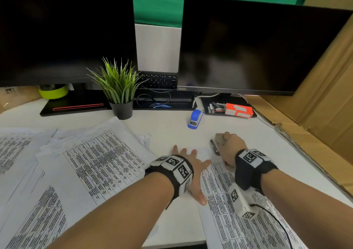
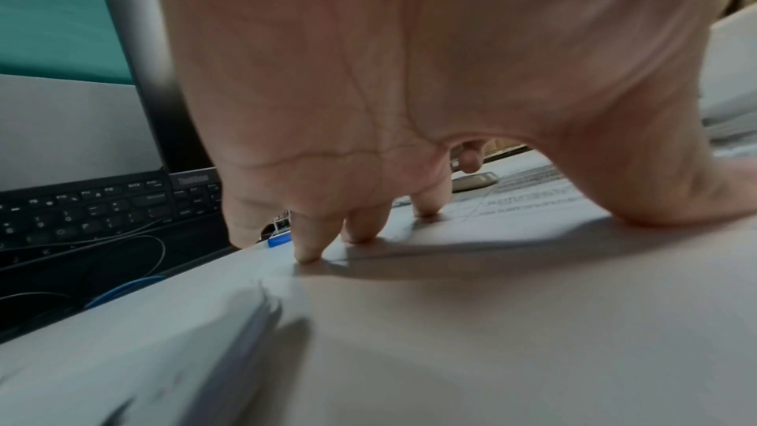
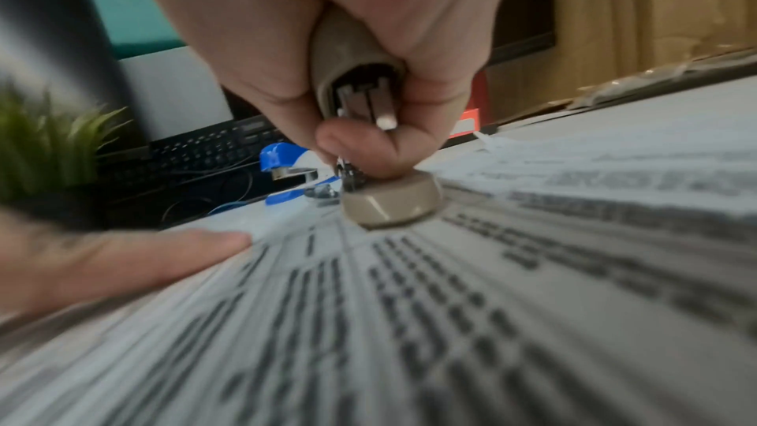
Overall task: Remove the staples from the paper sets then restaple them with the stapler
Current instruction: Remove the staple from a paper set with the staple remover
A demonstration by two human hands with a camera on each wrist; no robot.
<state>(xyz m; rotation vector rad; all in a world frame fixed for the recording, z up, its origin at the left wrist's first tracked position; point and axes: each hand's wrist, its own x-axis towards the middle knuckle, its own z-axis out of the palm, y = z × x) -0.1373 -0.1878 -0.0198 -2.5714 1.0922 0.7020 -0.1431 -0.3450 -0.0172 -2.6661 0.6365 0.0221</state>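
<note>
A printed paper set (image 1: 238, 220) lies on the white desk in front of me. My left hand (image 1: 189, 157) presses flat on its left edge with straight, spread fingers (image 2: 360, 232). At the set's top corner my right hand (image 1: 227, 145) grips a beige staple remover (image 1: 217, 142). In the right wrist view the staple remover (image 3: 389, 200) has its lower pad on the paper while fingers curl round its upper handle; its metal claws point at the corner. I cannot make out the staple itself. A blue stapler (image 1: 195, 119) stands apart, further back on the desk.
Several other printed paper sets (image 1: 91, 164) spread over the desk's left half. A potted plant (image 1: 120, 96), two dark monitors (image 1: 248, 48), a keyboard (image 1: 158, 80) and an orange staple box (image 1: 238, 110) line the back. Cardboard (image 1: 324, 100) walls the right side.
</note>
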